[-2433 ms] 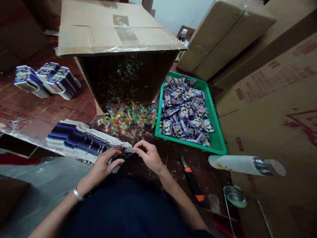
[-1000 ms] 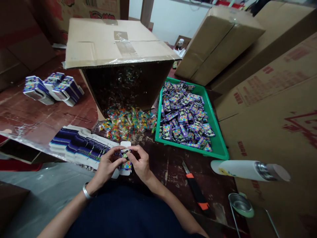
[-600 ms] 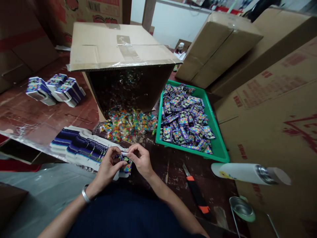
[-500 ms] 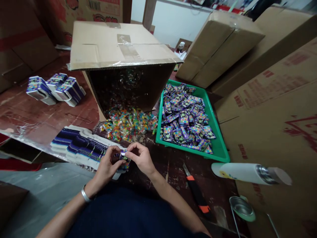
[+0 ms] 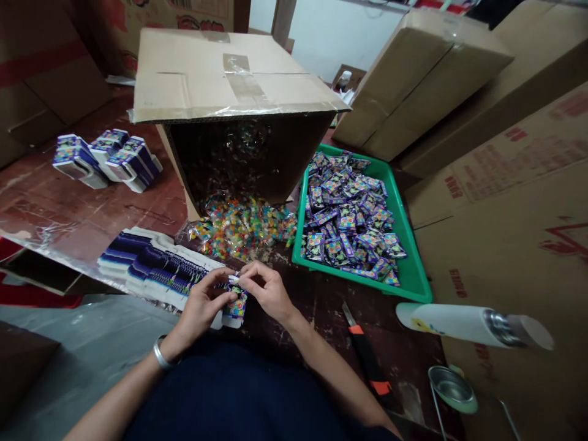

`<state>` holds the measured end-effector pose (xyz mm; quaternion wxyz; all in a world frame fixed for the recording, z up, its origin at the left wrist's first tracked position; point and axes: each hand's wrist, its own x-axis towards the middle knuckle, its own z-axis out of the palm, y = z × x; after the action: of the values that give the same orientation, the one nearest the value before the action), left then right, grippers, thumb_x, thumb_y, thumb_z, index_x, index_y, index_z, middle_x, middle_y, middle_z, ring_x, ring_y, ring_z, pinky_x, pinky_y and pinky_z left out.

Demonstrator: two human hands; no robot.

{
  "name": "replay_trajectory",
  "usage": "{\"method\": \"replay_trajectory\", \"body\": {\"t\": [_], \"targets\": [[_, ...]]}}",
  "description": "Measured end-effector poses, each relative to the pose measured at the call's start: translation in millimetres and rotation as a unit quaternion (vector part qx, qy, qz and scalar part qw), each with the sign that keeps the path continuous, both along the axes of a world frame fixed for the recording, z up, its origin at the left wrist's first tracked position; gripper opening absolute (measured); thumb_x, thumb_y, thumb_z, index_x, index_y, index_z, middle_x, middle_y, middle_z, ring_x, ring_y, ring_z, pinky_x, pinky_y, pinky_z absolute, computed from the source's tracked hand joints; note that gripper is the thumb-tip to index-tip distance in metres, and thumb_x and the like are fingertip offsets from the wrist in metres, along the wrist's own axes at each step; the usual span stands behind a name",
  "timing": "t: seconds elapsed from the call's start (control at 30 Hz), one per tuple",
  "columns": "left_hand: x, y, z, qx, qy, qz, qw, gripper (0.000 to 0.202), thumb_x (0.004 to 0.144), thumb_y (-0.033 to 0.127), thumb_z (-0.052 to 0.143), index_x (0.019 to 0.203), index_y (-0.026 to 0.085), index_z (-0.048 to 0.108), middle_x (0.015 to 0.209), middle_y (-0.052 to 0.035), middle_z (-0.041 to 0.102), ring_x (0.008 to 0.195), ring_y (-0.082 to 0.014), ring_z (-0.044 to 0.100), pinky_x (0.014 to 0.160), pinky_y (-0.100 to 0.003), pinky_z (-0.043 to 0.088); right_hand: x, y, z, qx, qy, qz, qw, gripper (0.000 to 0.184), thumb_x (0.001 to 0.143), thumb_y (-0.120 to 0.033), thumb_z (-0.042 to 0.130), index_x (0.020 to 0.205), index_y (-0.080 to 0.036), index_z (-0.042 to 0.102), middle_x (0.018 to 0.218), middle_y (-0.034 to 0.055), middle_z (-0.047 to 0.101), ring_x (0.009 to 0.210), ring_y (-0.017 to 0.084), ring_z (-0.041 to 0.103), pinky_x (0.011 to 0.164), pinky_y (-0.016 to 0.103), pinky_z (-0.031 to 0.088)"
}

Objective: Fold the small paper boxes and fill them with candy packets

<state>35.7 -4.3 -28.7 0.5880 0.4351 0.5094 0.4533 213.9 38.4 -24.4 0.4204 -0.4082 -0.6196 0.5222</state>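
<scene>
A small purple printed carton (image 5: 236, 308) is between my hands, its colourful front showing. My left hand (image 5: 204, 306) grips its left side with thumb and fingers. With thumb and forefinger pinched, my right hand (image 5: 266, 290) holds the white flap at its top end. Beside my left hand lies a row of overlapping flattened purple-and-white cartons (image 5: 154, 263). Just beyond the hands, clear bags of multicoloured candies (image 5: 239, 229) spill from a cardboard box (image 5: 184, 92) lying on its side.
To the right, a green tray (image 5: 417, 272) holds many purple packets (image 5: 346, 217). A utility knife (image 5: 367, 358) and a white bottle (image 5: 452, 323) lie nearer me. Bundled cartons (image 5: 131, 160) stand at the left. Large cardboard boxes (image 5: 500, 202) line the right side.
The carton's printed front shows more fully now, with its lower end in sight. Both hands stay on it, fingers shifted slightly at the top flap. The whole view has moved a little.
</scene>
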Motion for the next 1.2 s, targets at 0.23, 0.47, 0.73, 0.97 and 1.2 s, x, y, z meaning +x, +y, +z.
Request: {"method": "replay_trajectory", "body": {"t": [0.23,0.47,0.73,0.97,1.2], "targets": [[4,-9,-9.3,-0.067,-0.058,-0.007,0.996,0.034,0.073,0.035,0.080,0.092,0.019,0.057,0.085,0.0010,0.060,0.072,-0.0145,0.059,0.062,-0.024,0.050,21,34,4.7,0.092,-0.140,0.013,0.986,0.016,0.092,-0.035,0.066,0.084,-0.022,0.069,0.094,0.0051,0.070,0.084,0.020,0.066,0.067,0.029,0.052],[-39,-6,7.3,-0.012,0.137,-0.260,0.956,0.045,0.074,0.022,0.076,0.117,0.022,0.063,0.092,-0.0019,0.068,0.081,-0.0205,0.063,0.073,-0.027,0.049,21,115,-10.6,0.244,-0.368,-0.136,0.887,0.011,0.089,-0.011,0.063,0.090,-0.021,0.067,0.098,0.0124,0.070,0.105,0.030,0.057,0.092,0.043,0.047],[-51,10,16.2,-0.065,0.105,-0.187,0.974,0.023,0.080,0.036,0.073,0.093,0.018,0.068,0.086,-0.0037,0.072,0.075,-0.0195,0.066,0.065,-0.025,0.049,32,82,30.7,0.179,-0.198,-0.151,0.952,0.013,0.096,-0.029,0.060,0.093,-0.021,0.070,0.087,0.0035,0.073,0.077,0.020,0.067,0.074,0.031,0.050],[-18,23,6.5,-0.048,0.025,-0.087,0.995,0.030,0.072,0.037,0.082,0.089,0.017,0.067,0.084,-0.0039,0.071,0.078,-0.0189,0.066,0.072,-0.029,0.053,25,34,58.0,0.189,-0.240,-0.043,0.951,0.011,0.093,-0.023,0.063,0.086,-0.023,0.072,0.081,0.0030,0.071,0.079,0.021,0.064,0.077,0.034,0.051],[-1,19,9.7,-0.014,-0.005,-0.015,1.000,0.041,0.074,0.034,0.082,0.106,0.020,0.059,0.091,-0.0014,0.069,0.081,-0.0170,0.068,0.074,-0.027,0.055,10,21,45.7,0.215,-0.192,-0.036,0.957,0.012,0.092,-0.030,0.067,0.099,-0.026,0.076,0.107,0.0078,0.067,0.104,0.025,0.062,0.096,0.042,0.050]]}}
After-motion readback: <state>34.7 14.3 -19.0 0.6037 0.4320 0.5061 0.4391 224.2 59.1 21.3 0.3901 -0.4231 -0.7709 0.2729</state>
